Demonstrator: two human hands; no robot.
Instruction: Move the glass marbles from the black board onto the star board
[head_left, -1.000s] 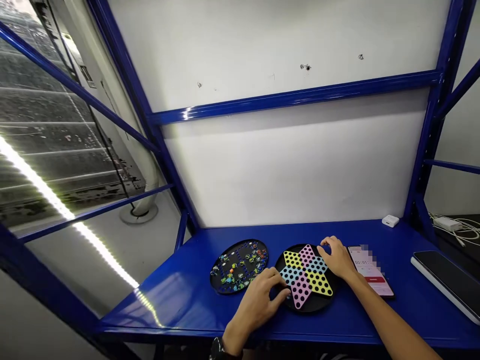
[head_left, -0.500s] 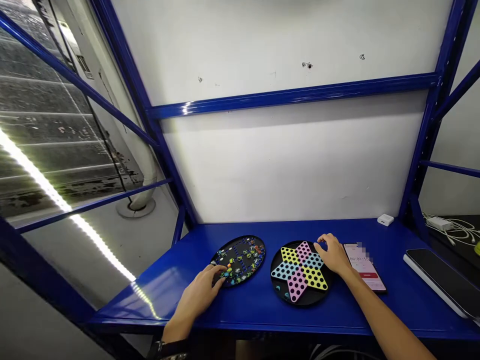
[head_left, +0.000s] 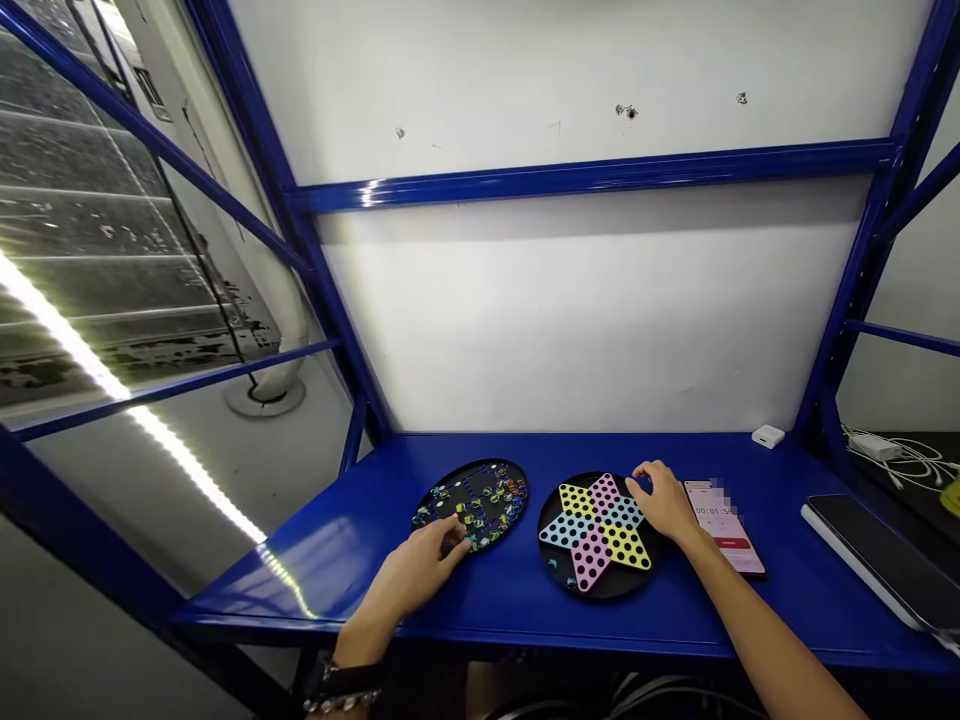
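phone (head_left: 720,525): screen lit | white case (head_left: 768,436): back right | light strip (head_left: 169,438): glowing, left

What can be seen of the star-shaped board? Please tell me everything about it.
The star-shaped board has six points in pink, yellow and light blue, opposite points matching in colour, with round black spots, apparently holes, all over. No marble shows on it. It looks like plastic, though this is uncertain. It lies flat within a round black tray on the blue shelf. The right hand is beside its far-right light blue point; whether they touch cannot be told.
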